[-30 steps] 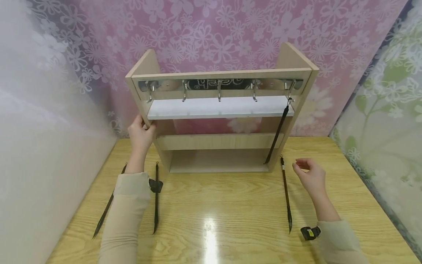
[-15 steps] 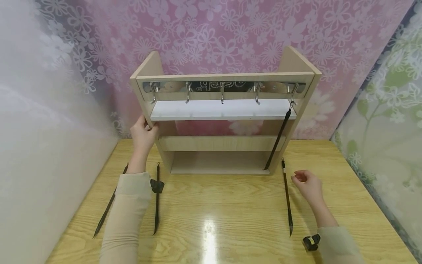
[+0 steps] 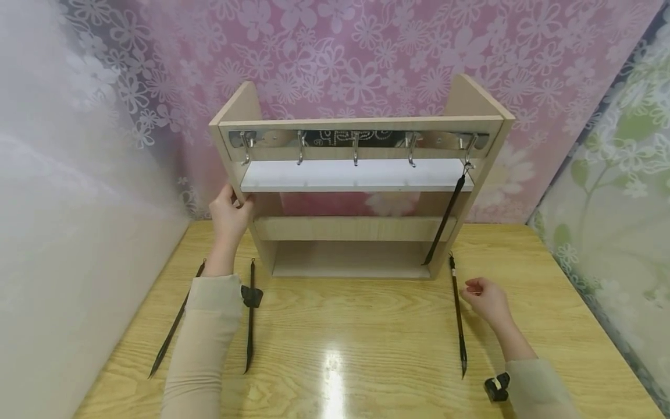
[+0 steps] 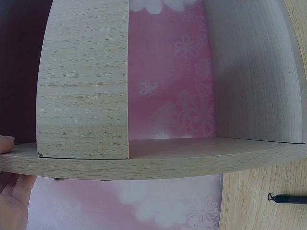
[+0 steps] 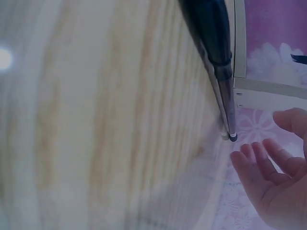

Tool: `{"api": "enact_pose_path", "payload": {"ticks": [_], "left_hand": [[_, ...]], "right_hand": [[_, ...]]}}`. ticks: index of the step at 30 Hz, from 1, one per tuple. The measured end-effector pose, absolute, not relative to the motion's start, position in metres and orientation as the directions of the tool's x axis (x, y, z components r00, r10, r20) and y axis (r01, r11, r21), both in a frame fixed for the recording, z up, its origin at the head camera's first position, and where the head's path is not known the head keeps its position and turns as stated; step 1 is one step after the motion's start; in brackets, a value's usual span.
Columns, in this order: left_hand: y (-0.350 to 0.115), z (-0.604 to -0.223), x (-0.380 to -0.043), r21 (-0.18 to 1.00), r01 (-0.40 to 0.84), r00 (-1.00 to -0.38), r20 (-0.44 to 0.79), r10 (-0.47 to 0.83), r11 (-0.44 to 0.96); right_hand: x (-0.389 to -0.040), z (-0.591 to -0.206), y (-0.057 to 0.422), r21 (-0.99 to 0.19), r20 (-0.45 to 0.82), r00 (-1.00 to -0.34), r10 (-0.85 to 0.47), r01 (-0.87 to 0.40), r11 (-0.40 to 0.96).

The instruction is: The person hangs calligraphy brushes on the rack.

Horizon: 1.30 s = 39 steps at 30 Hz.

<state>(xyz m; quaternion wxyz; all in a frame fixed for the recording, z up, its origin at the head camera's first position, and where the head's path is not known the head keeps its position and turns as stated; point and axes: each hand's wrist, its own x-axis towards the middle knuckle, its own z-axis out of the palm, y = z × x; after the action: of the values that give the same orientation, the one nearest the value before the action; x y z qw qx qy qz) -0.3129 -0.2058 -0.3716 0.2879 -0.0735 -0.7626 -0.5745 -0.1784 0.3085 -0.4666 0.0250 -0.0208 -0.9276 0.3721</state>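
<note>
Grips the left side of the rack [image 3: 361, 228] with the left hand [image 3: 229, 218], apparently to steady it, and holds the right hand [image 3: 488, 299] empty and loosely curled just beside a brush [image 3: 459, 317] on the table [image 3: 356, 326], presumably for pickup.

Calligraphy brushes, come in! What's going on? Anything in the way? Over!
Left hand grips wooden rack. Right hand empty, beside lying calligraphy brush. Another brush hangs from rightmost hook. Nothing seen between hand and brush.

pink floral backdrop [image 3: 335, 64] | pale left wall [image 3: 78, 244] | wood-grain tabletop [image 3: 387, 326] | leaf-patterned right wall [image 3: 623, 203]
</note>
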Motion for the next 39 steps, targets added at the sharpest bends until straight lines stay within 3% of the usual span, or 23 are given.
{"api": "enact_pose_path", "payload": {"ticks": [8, 21, 39], "left_hand": [[-0.182, -0.337, -0.279, 0.805, 0.396, -0.815, 0.530, -0.236, 0.441], [-0.184, -0.337, -0.279, 0.776, 0.413, -0.792, 0.565, -0.232, 0.477], [-0.185, -0.339, -0.276, 0.794, 0.404, -0.807, 0.544, -0.232, 0.454]], "right_hand": [[-0.179, -0.470, 0.310, -0.671, -0.028, -0.999, 0.038, 0.047, 0.740], [-0.186, -0.472, 0.309, -0.651, -0.065, -0.998, 0.016, 0.055, 0.757], [-0.188, -0.472, 0.301, -0.607, -0.100, -0.995, 0.030, 0.085, 0.790]]}}
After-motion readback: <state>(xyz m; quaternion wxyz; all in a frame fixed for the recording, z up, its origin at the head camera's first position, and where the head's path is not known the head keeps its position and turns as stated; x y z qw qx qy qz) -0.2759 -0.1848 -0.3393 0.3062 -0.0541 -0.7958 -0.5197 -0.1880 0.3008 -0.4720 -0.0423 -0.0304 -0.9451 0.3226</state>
